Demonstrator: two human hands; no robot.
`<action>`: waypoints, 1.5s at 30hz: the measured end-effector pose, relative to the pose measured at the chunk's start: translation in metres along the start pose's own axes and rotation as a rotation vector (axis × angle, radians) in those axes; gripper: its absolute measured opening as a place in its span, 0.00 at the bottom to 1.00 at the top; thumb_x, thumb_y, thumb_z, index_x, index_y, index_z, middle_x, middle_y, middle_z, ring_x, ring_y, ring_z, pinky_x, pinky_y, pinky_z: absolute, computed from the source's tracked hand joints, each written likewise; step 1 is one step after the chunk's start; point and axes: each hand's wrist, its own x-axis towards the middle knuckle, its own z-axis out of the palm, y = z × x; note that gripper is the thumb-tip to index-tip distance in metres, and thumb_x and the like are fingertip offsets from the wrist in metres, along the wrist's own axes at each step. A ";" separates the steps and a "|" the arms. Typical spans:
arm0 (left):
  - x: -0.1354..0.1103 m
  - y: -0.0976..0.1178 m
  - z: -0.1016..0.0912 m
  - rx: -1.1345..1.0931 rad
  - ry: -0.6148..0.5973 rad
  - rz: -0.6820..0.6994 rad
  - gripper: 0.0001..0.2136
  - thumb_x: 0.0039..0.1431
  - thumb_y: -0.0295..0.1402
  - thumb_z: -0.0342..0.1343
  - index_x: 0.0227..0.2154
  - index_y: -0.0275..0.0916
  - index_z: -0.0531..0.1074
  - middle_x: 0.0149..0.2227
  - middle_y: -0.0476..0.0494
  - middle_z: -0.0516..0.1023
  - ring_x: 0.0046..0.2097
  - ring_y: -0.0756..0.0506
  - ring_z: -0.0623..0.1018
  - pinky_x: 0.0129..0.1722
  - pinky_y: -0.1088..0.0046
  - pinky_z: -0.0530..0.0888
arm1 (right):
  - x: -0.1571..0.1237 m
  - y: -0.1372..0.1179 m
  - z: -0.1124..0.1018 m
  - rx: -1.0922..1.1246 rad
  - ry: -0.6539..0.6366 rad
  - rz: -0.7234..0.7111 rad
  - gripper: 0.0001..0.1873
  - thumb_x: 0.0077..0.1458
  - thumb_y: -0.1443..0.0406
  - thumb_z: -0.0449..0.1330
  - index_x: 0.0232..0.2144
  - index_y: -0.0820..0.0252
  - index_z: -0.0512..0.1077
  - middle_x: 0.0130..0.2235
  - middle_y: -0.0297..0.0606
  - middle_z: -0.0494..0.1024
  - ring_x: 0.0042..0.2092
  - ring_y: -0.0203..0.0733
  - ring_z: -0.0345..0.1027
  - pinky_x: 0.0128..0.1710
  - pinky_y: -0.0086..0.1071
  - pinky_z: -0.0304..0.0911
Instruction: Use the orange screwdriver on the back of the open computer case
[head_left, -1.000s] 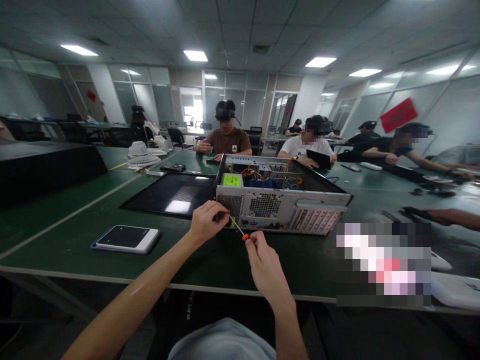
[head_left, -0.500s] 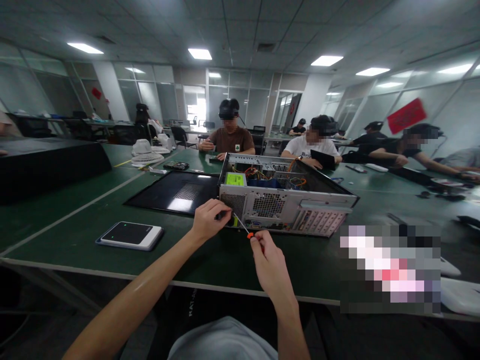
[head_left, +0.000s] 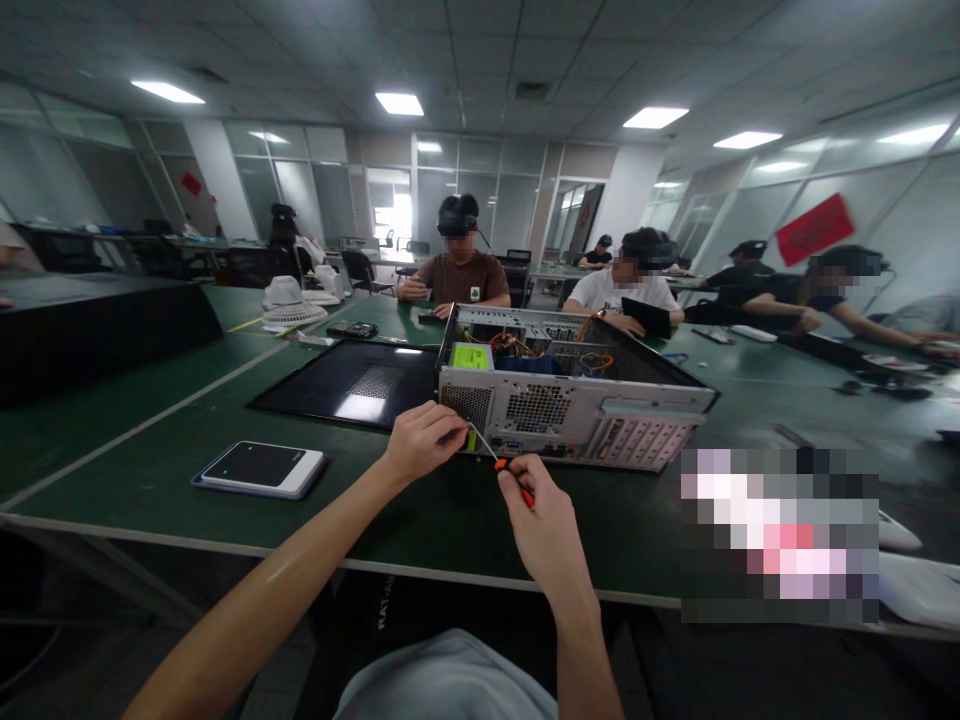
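An open silver computer case [head_left: 570, 400] lies on its side on the green table [head_left: 150, 470], its rear panel facing me. My right hand [head_left: 544, 520] is closed round the orange handle of a screwdriver [head_left: 504, 467], whose thin shaft points up-left to the case's lower left rear corner. My left hand [head_left: 420, 440] is pinched at the shaft's tip against that corner; what its fingers hold, if anything, is hidden.
The case's black side panel [head_left: 352, 380] lies flat to the left of it. A white-edged dark tablet-like device [head_left: 262, 467] sits near the front edge. Other people sit across the table. A white fan [head_left: 289, 305] stands far left, white objects at the right edge.
My right hand has turned a little on the screwdriver handle and more of the orange grip shows. My left hand stays at the case corner. The view has shifted slightly.
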 end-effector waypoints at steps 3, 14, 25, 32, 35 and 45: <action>0.000 0.004 0.002 -0.028 -0.030 0.006 0.04 0.63 0.26 0.59 0.34 0.40 0.78 0.33 0.45 0.83 0.33 0.48 0.80 0.35 0.71 0.77 | 0.001 0.000 -0.003 0.030 0.029 -0.012 0.11 0.63 0.54 0.55 0.34 0.53 0.68 0.26 0.29 0.71 0.29 0.40 0.66 0.32 0.31 0.56; -0.003 0.000 0.002 -0.017 -0.023 -0.074 0.05 0.67 0.30 0.57 0.37 0.39 0.78 0.36 0.44 0.81 0.36 0.48 0.80 0.36 0.72 0.78 | 0.004 0.003 -0.017 0.117 0.071 0.028 0.11 0.57 0.55 0.59 0.29 0.55 0.70 0.21 0.26 0.65 0.25 0.36 0.59 0.28 0.30 0.53; -0.007 -0.001 0.000 0.071 -0.093 0.010 0.07 0.70 0.31 0.55 0.40 0.40 0.79 0.34 0.45 0.80 0.35 0.49 0.79 0.35 0.73 0.77 | 0.003 0.009 -0.017 0.163 0.052 0.026 0.10 0.56 0.57 0.60 0.27 0.55 0.69 0.21 0.25 0.64 0.25 0.35 0.57 0.27 0.30 0.51; -0.004 0.001 -0.001 0.085 -0.108 0.077 0.06 0.69 0.29 0.56 0.39 0.40 0.77 0.34 0.45 0.80 0.34 0.49 0.79 0.35 0.72 0.77 | 0.005 0.014 -0.023 0.162 0.017 0.013 0.09 0.57 0.57 0.59 0.29 0.56 0.69 0.23 0.27 0.66 0.26 0.35 0.58 0.27 0.30 0.52; 0.000 0.001 -0.004 0.098 -0.099 0.114 0.05 0.67 0.28 0.56 0.39 0.39 0.77 0.35 0.45 0.81 0.34 0.48 0.80 0.35 0.71 0.77 | 0.003 0.014 -0.023 0.160 -0.004 -0.008 0.08 0.59 0.62 0.52 0.35 0.55 0.70 0.24 0.27 0.67 0.27 0.37 0.62 0.30 0.30 0.55; 0.012 -0.023 -0.027 0.179 -0.094 0.228 0.03 0.62 0.26 0.58 0.34 0.39 0.75 0.32 0.46 0.80 0.32 0.47 0.77 0.33 0.71 0.73 | -0.011 -0.017 -0.009 0.116 -0.113 -0.248 0.13 0.67 0.63 0.52 0.46 0.53 0.76 0.45 0.37 0.80 0.48 0.42 0.74 0.53 0.34 0.64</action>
